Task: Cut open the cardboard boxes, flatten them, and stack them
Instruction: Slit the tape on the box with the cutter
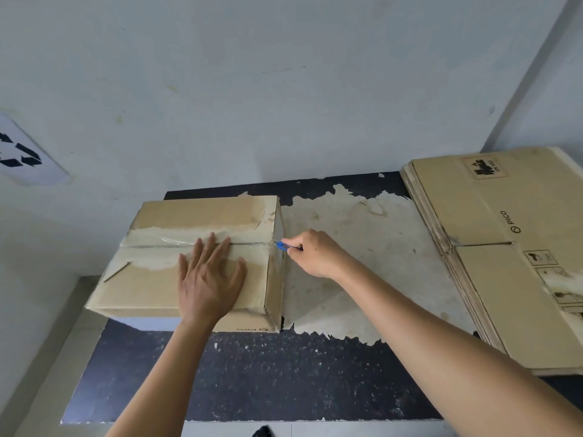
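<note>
**Blade at the seam of a taped box**

We see a pale wall (284,74) filling the upper half of the view, with a white sign (28,152) bearing black arrows at the far left. Below it lies the dark tabletop (268,373), whose black surface has peeled away across the middle to leave a large pale, stained patch (362,263).

At the right edge of the tabletop we find a stack of flattened boxes (492,247), lying flat, the top sheet printed with labels and a brand word. Well apart from it, on the left part of the tabletop, sits the cardboard box (195,222), closed, with its two top flaps meeting in a seam covered by clear tape (170,239). Its near left corner hangs over the tabletop edge.

Our left hand (209,279) lies flat on the top of the box, palm down, fingers spread and released, their tips reaching the taped seam. Our right hand (315,253) is beside the box's right face, its grip clenched around a small blue cutter (284,246). The tip of the cutter touches the right end of the seam, at the top right edge of the box.
</note>
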